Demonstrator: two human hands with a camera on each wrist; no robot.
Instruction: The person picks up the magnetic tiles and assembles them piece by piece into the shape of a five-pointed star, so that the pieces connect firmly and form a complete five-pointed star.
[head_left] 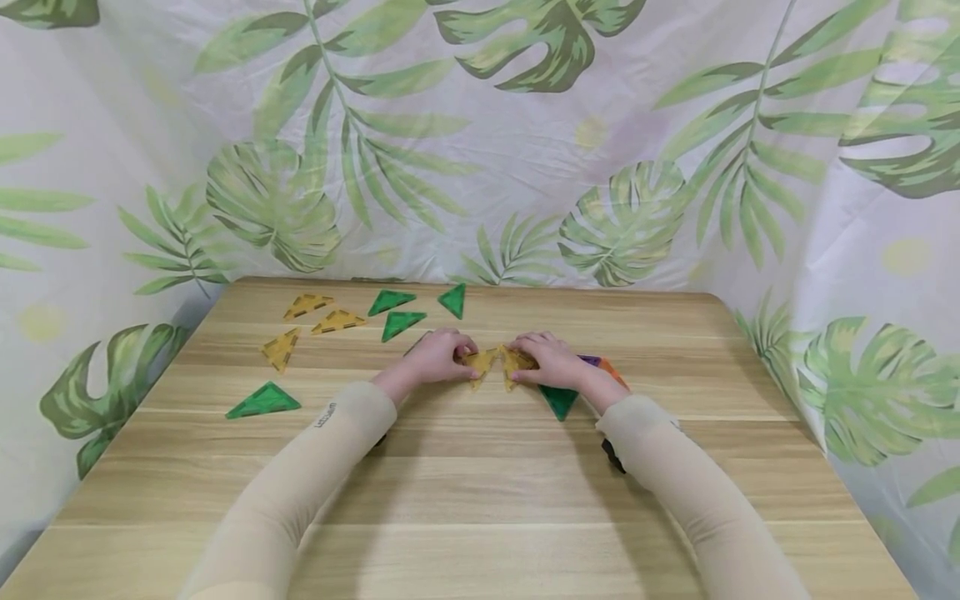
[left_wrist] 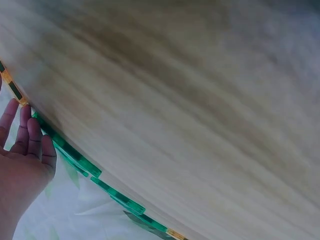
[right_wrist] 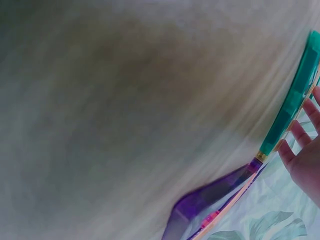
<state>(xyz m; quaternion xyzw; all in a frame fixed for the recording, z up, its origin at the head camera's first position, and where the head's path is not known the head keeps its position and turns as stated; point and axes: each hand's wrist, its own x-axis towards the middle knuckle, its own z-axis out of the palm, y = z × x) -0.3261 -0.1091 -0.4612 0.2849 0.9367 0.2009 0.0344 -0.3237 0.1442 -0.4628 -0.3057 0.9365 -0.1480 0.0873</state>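
Observation:
Over the middle of the table my left hand [head_left: 437, 357] pinches a translucent yellow triangular magnetic tile [head_left: 482, 363] between thumb and fingers. Facing it, my right hand [head_left: 551, 362] pinches a second yellow triangular tile [head_left: 514, 367]. The two tiles stand close side by side, a narrow gap between them. A green triangular tile [head_left: 560, 402] lies partly under the right hand, with a purple tile [head_left: 590, 360] and an orange tile [head_left: 613, 372] showing behind that wrist. In the right wrist view, the fingers are beside the edge of a green tile [right_wrist: 287, 110].
Toward the back left lie several loose tiles, among them a yellow triangle [head_left: 340, 322] and a green triangle [head_left: 403, 325]. A larger green triangle [head_left: 264, 401] sits nearer the left edge of the wooden table [head_left: 480, 517]. Behind hangs a leaf-patterned cloth [head_left: 517, 183].

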